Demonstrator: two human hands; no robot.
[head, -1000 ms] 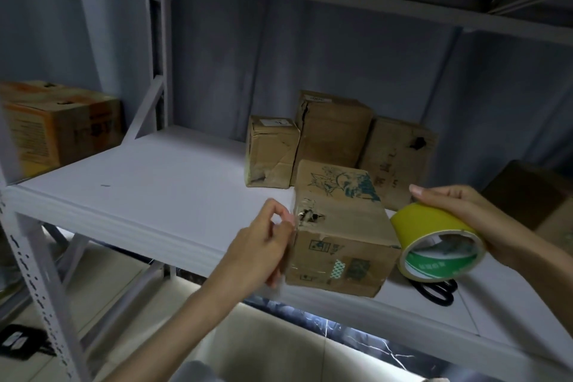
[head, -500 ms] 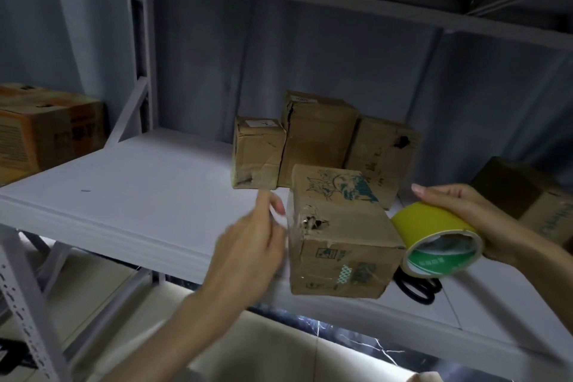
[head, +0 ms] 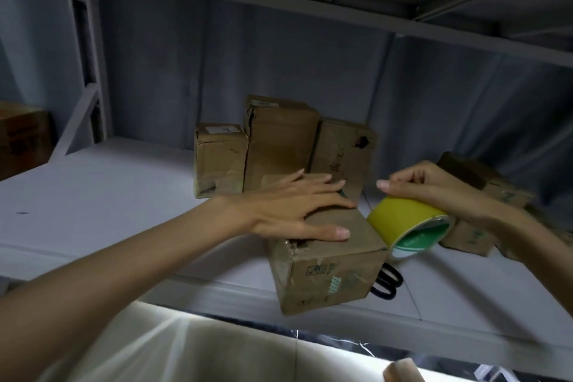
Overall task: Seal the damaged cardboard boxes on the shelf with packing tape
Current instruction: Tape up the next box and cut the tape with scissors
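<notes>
A worn cardboard box (head: 325, 273) with a torn top-left edge sits at the front lip of the white shelf (head: 108, 195), partly overhanging it. My left hand (head: 297, 208) lies flat on the box's top with fingers straight and spread. My right hand (head: 434, 186) grips a yellow roll of packing tape (head: 406, 223) from above, just to the right of the box. Three more damaged boxes (head: 279, 146) stand behind, against the back wall.
Black scissors (head: 386, 284) lie on the shelf behind the front box's right corner. More boxes (head: 483, 195) sit at the right, and one brown box (head: 21, 143) at the far left. An upper shelf (head: 310, 6) hangs overhead.
My left hand moved from the box's left side up onto its top and now lies flat there. The tape roll came slightly closer to the box. The camera dropped lower and closer.
</notes>
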